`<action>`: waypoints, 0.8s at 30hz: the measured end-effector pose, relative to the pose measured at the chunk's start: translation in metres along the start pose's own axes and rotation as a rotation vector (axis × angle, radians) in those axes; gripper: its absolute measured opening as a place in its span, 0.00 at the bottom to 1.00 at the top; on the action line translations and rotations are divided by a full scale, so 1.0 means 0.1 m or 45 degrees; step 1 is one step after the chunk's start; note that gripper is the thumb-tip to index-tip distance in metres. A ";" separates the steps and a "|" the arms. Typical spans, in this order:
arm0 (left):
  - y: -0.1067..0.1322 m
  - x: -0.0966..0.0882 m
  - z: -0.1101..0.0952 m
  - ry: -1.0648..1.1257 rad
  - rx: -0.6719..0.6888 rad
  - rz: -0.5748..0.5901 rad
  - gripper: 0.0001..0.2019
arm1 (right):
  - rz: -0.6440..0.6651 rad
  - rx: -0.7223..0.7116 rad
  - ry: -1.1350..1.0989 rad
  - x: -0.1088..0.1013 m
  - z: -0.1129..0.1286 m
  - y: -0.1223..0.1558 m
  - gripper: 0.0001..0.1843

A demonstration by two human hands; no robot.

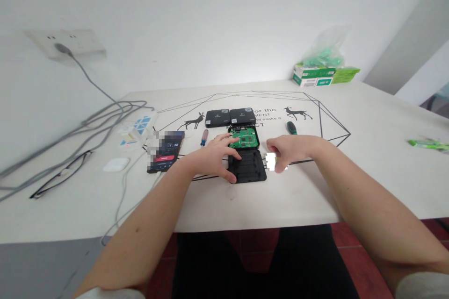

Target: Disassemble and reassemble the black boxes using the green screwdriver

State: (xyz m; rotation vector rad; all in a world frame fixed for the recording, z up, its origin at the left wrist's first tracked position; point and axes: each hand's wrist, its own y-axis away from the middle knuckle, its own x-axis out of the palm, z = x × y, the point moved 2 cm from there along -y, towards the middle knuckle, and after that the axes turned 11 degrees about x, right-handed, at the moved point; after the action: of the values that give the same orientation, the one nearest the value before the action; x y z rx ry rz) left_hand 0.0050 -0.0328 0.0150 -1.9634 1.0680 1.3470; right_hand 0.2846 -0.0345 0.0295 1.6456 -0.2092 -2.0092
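Observation:
A small black box lies opened flat in front of me. Its base holds a green circuit board (247, 138), and its black cover (249, 171) lies inside-up on the near side. My left hand (215, 155) rests over the left edge of both halves with its fingers spread. Just right of the cover, my right hand (284, 150) pinches a shiny silver metal plate (271, 162) between thumb and fingers. The fingers hide part of the plate. Beyond the board sit two closed black boxes (217, 118) side by side.
A screwdriver (204, 138) lies left of the board, and a dark green-handled tool (291, 127) lies behind my right hand. To the left are a phone (166, 152), a white case (116, 164), glasses (61, 175) and grey cables (117, 114). Green boxes (314, 74) stand at the back right.

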 end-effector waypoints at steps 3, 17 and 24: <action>0.01 0.01 0.02 -0.021 0.010 -0.018 0.35 | -0.028 -0.042 -0.027 0.02 0.00 0.01 0.25; 0.05 0.02 0.10 -0.017 -0.087 -0.021 0.51 | -0.401 -0.489 -0.194 -0.02 0.28 0.14 0.11; 0.03 0.00 0.07 -0.035 0.081 -0.118 0.27 | -0.472 -0.728 -0.003 0.26 0.55 -0.01 0.16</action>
State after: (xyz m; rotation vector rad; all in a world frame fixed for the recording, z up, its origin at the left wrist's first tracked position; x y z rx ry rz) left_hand -0.0015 -0.0290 0.0130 -1.9183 0.9826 1.2719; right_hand 0.2290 -0.0578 0.0206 1.3722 0.6580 -2.0627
